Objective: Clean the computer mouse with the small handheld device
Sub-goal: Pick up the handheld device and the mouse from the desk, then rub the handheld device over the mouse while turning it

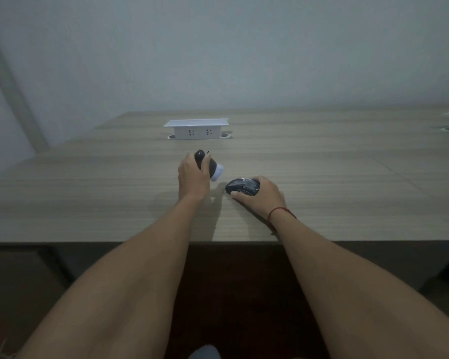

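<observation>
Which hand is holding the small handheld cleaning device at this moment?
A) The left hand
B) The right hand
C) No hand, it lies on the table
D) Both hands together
A. The left hand is closed around the dark handheld device, whose white tip points toward the mouse, while the right hand holds only the mouse on the table.

No text, label or number can be read anywhere — all too dim and blurred.

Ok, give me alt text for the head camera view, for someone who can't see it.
A person's left hand holds a small black cleaner beside a black mouse gripped by the right hand on a wooden desk. A white socket box stands behind.
</observation>
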`<state>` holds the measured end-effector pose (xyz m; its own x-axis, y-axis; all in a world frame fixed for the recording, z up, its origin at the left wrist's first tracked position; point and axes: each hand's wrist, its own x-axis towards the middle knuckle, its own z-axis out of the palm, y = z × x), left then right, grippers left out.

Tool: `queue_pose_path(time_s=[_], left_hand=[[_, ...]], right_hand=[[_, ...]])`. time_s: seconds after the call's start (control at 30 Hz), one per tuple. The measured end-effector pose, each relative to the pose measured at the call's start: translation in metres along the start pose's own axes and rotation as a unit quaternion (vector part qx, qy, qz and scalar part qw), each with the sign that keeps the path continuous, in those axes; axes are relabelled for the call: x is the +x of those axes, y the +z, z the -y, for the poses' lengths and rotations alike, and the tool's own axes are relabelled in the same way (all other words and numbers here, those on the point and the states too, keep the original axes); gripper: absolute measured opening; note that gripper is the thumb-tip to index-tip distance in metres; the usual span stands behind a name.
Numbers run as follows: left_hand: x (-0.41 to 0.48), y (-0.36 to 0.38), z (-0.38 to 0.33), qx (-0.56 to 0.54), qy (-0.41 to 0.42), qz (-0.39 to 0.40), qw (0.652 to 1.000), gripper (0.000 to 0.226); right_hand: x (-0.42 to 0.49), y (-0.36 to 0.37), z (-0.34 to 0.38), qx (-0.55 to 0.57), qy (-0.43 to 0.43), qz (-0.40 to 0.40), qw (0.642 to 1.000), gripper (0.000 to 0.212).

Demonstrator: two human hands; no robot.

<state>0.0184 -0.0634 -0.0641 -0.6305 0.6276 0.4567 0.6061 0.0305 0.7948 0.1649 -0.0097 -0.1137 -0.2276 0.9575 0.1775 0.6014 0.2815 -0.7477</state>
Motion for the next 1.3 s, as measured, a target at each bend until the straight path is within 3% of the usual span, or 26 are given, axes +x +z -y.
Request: queue_pose_path(time_s=[0.2,0.33,0.6,0.73,0.97,1.07,1.3], left_hand=[[-0.004,0.018,-0.013,-0.009,0.047,0.049,0.998,0.036],[-0.009,0.027,-0.013,-0.018,0.036,0.057,0.998,0.038],[-0.014,0.025,0.005,0.056,-0.038,0.050,0.996,0.038],[-0.016,0.021,0.003,0.056,-0.024,0.049,0.997,0.038],[-0.008,0.024,-0.033,-0.038,0.032,0.027,0.998,0.034],[-0.020,0.036,-0.027,0.009,0.032,0.071,0.997,0.033],[-0.024,0.025,-0.005,0.097,-0.006,0.063,0.993,0.030]], right_hand=[[0.002,0.001,-0.002,-0.014,-0.020,0.001,1.000,0.063],[0.005,0.003,-0.006,-0.018,-0.027,0.000,0.999,0.051],[0.007,0.004,-0.010,-0.025,-0.034,-0.012,0.999,0.058],[0.008,0.004,-0.010,-0.022,-0.035,-0.016,0.999,0.059],[0.009,0.006,-0.012,-0.006,-0.028,-0.016,0.999,0.054],[0.008,0.006,-0.012,0.001,-0.031,-0.020,0.999,0.048],[0.008,0.004,-0.012,-0.015,-0.041,-0.020,0.999,0.056]])
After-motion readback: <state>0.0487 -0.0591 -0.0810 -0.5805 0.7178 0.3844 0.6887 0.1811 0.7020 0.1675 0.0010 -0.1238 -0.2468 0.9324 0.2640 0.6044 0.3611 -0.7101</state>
